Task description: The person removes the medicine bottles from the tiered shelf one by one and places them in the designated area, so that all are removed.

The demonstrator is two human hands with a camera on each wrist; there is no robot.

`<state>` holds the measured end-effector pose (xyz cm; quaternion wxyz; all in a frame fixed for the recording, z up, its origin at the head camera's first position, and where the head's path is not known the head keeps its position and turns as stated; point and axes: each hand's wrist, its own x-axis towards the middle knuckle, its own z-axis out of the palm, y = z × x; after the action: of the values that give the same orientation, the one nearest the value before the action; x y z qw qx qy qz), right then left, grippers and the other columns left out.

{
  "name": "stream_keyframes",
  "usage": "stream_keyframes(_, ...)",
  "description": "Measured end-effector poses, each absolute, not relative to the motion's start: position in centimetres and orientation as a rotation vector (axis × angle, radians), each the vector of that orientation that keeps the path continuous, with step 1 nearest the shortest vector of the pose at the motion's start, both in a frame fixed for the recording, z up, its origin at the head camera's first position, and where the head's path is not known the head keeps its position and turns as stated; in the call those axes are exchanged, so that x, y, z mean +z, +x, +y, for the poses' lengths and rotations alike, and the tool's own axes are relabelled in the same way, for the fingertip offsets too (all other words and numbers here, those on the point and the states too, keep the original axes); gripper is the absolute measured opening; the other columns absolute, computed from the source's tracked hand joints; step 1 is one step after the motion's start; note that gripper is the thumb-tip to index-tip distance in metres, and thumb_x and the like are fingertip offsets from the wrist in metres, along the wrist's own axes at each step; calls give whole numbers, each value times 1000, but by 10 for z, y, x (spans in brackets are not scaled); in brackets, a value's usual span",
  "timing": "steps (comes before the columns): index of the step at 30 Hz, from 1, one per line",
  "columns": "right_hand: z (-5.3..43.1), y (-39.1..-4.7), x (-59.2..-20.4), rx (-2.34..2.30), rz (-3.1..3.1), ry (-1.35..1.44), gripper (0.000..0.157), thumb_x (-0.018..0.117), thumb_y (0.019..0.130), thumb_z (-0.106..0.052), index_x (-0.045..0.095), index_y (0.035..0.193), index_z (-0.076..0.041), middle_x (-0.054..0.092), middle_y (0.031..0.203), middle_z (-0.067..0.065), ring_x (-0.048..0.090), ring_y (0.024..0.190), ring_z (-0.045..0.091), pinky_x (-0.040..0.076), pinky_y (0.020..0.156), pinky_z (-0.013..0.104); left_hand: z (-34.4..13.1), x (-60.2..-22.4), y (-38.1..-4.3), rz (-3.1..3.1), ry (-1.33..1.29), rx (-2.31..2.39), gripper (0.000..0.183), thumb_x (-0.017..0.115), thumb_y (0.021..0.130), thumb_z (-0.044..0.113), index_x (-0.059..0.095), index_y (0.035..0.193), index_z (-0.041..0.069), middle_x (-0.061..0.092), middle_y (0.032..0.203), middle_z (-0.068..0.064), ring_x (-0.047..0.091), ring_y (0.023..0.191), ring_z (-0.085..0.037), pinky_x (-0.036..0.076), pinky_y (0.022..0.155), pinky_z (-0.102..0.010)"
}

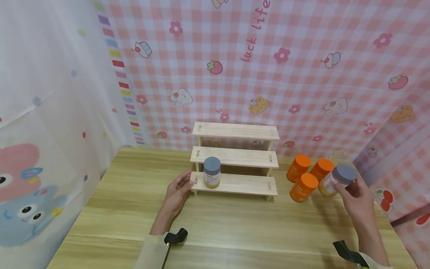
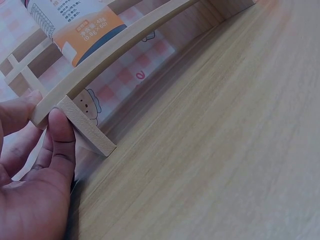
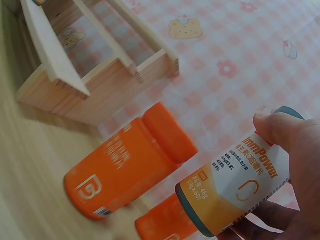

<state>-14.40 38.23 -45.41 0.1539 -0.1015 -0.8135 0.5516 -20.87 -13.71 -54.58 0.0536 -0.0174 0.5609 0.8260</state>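
My right hand (image 1: 361, 200) grips a grey-capped supplement bottle (image 1: 341, 176) with thumb and fingers. Its white and orange label (image 3: 240, 172) faces the right wrist camera, and the bottle is tilted there. Several orange bottles (image 1: 304, 187) stand just left of it. With thumb and fingers, my left hand (image 1: 177, 192) pinches the left end of the bottom board of a three-step wooden shelf (image 1: 245, 184); the left wrist view shows the thumb and a fingertip at the board's corner (image 2: 47, 110). Another grey-capped bottle (image 1: 212, 172) stands upright on that bottom step, near the left.
The shelf stands on a wood-grain table (image 1: 221, 228), close to a pink checked cloth (image 1: 235, 86) at the back. A white printed cloth (image 1: 50, 112) hangs at the left. More checked cloth (image 1: 403, 157) borders the right side.
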Motion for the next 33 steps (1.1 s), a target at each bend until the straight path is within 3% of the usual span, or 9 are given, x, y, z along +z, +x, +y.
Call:
stream_keyframes(3,383,-142,-461,1573,-2359,-297,60,68,95,-22,43,150,-27,56,120,-18,52,105,-5,43,78,2,-137,-546,-208,1698,-50,2512,50,62,96,4,48,144,7,51,129,-13,57,105,-14,52,76,-21)
stream_keyframes(7,383,-141,-468,1487,-2451,-415,61,66,95,-36,40,151,-33,56,123,-17,49,105,-8,42,76,3,-138,-547,-208,1698,-43,2523,50,63,96,4,49,144,7,52,127,-12,58,104,-13,52,76,-21)
stream_keyframes(14,384,-141,-481,1465,-2517,-480,67,66,94,-41,35,154,-34,52,140,1,48,109,-6,44,77,3,-137,-546,-209,1712,-35,2521,52,63,96,4,47,145,5,53,125,-11,58,102,-13,52,76,-21)
stream_keyframes(26,381,-141,-496,1459,-2490,-393,66,68,94,-36,39,152,-27,55,125,-14,48,105,-10,43,79,3,-137,-544,-210,1714,-47,2517,49,61,97,2,49,144,6,53,124,-10,56,102,-13,52,75,-21)
stream_keyframes(33,380,-139,-498,1447,-2511,-469,69,69,93,-40,37,153,-25,54,132,3,47,105,-7,42,77,4,-136,-543,-209,1698,-56,2524,50,61,96,2,48,144,5,52,125,-10,56,103,-13,52,75,-21)
